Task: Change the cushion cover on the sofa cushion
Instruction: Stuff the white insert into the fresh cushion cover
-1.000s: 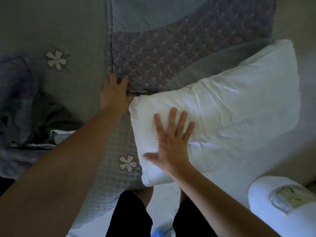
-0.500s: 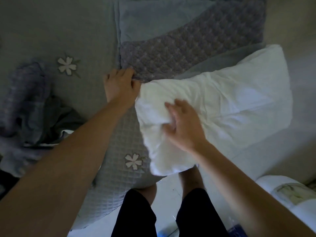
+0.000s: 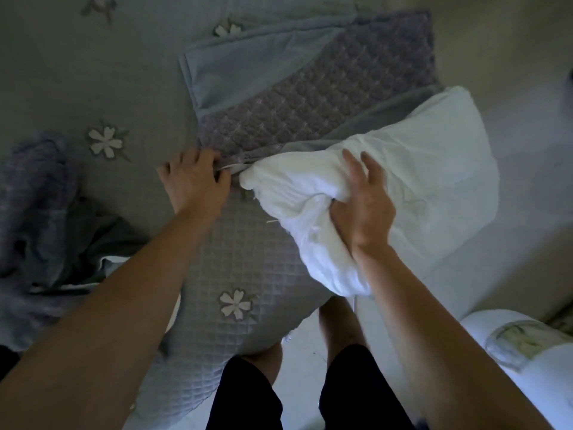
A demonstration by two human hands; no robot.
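Cushion insert (image 3: 418, 169), white, lay on sofa (image 3: 62, 72) at right, partly over flat quilted cover (image 3: 310, 97). Looked light, soft, squashy; would likely compress easily, cloth not slippery. Best hold judged at corner, bunched small to fit opening. Right hand (image 3: 362, 206) gripped near corner, squeezing it into wad. Left hand (image 3: 195, 181) pinched cover's open edge, just beside that corner. Count: one insert, one flat cover, one crumpled cloth heap (image 3: 34, 197) at left, two hands.
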